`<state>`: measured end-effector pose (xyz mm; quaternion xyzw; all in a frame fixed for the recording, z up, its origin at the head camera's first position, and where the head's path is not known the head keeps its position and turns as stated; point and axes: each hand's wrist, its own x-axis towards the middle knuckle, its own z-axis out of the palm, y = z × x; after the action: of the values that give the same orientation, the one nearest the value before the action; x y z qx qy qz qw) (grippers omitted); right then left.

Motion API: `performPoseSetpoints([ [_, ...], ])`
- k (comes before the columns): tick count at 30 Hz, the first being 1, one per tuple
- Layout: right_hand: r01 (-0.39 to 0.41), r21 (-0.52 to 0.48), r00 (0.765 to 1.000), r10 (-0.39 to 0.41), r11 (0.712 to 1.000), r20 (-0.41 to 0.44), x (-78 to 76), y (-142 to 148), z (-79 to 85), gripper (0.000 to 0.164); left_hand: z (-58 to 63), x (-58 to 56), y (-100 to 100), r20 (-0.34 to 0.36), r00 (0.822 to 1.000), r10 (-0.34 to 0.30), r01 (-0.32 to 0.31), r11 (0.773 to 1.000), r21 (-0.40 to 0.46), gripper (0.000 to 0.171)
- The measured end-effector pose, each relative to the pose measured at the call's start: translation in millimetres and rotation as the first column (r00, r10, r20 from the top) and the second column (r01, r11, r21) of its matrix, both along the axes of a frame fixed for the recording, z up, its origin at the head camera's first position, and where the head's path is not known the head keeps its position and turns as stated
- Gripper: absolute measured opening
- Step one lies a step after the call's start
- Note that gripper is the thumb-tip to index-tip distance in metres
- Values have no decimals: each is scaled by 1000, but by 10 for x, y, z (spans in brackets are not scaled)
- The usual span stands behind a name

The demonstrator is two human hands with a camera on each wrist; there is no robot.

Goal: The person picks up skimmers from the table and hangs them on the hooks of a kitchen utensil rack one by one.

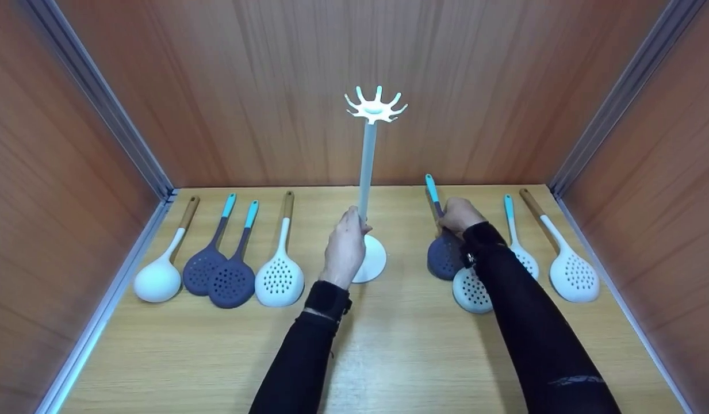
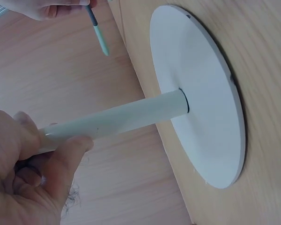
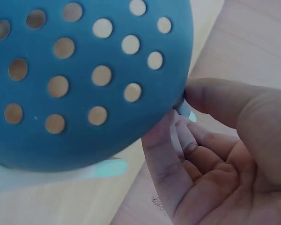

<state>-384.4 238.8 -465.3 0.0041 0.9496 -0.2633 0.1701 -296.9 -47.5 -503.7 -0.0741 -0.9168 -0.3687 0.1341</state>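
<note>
While the left hand point(image 1: 344, 247) grips the white stand point(image 1: 367, 167) by its upright stem, the right hand point(image 1: 462, 214) pinches the dark slotted skimmer point(image 1: 443, 256) at its narrow shaft, right of the stand

Good handling here would mean a snug left grip, so the round base point(image 1: 372, 261) sits flat on the table point(image 1: 400, 345), with right thumb and forefinger pressed firmly together on the shaft, lest the broad head twist or knock the pale slotted skimmer point(image 1: 472, 290) just beside it; whether the dark head touches the table I cannot tell; no bowl or box shows, and the nearest thing to a container is the wood-panelled booth point(image 1: 262, 92), which encloses the stand, the ladle point(image 1: 157, 280) and the rows of slotted utensils either side
</note>
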Motion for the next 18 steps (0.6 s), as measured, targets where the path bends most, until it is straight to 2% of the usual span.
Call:
performPoseSetpoints([
  [7,-1,13,999,2,1000,-52,45,-20,92,12,23,-27,-57,21,997,-72,71,997,35,20],
  [15,-17,0,989,17,1000,-148,64,-105,164,23,39,-31,-61,4,998,-70,70,998,9,18],
  [18,-12,-11,989,10,1000,-149,105,-148,222,28,47,-38,-63,25,997,-72,72,997,-10,20],
])
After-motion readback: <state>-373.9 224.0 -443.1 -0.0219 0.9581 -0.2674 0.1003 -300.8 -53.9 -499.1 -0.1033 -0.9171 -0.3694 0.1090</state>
